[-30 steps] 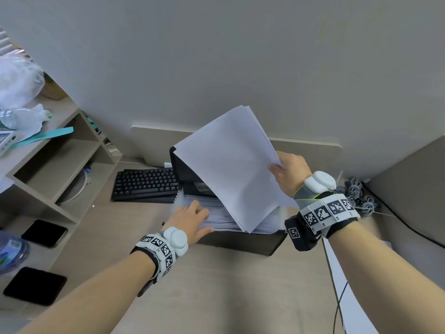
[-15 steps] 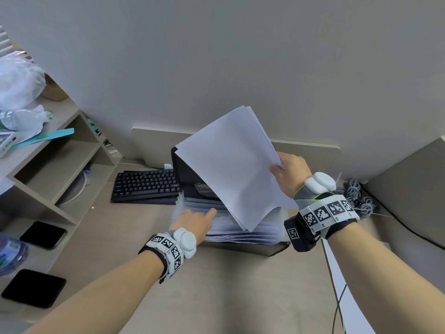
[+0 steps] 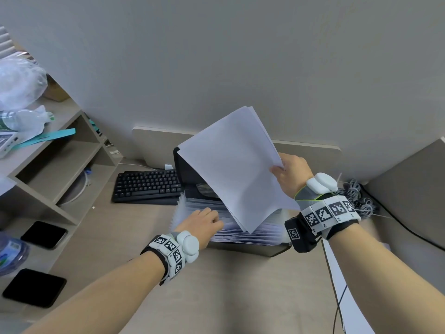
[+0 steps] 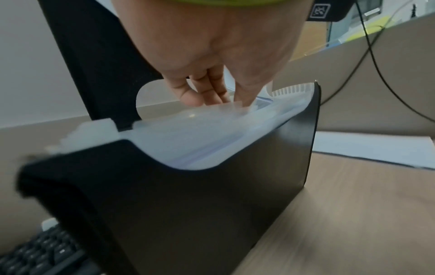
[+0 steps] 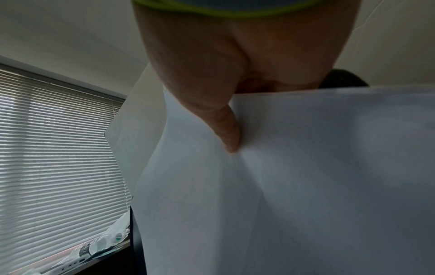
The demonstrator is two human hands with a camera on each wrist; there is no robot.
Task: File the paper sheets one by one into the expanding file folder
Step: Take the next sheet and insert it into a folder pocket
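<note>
A black expanding file folder (image 3: 252,248) stands open on the desk, its translucent dividers (image 3: 240,233) fanned toward me. My left hand (image 3: 204,221) reaches onto the dividers from the left. In the left wrist view its fingertips (image 4: 212,96) press down among the divider tabs (image 4: 188,134) behind the black front wall (image 4: 188,204). My right hand (image 3: 286,172) pinches a few white paper sheets (image 3: 231,169) by their right edge and holds them tilted above the folder, lower corner over the dividers. The thumb (image 5: 226,128) presses on the paper (image 5: 294,186).
A black keyboard (image 3: 149,186) lies left of the folder. A wooden shelf unit (image 3: 48,169) stands at the left, with two black phones (image 3: 43,233) and a water bottle (image 3: 12,251) near it. A white sheet (image 3: 342,285) and coiled cables (image 3: 358,196) lie at the right.
My left hand has slid a little to the right along the dividers and its fingers now dip between them. The right hand and the sheets have barely moved.
</note>
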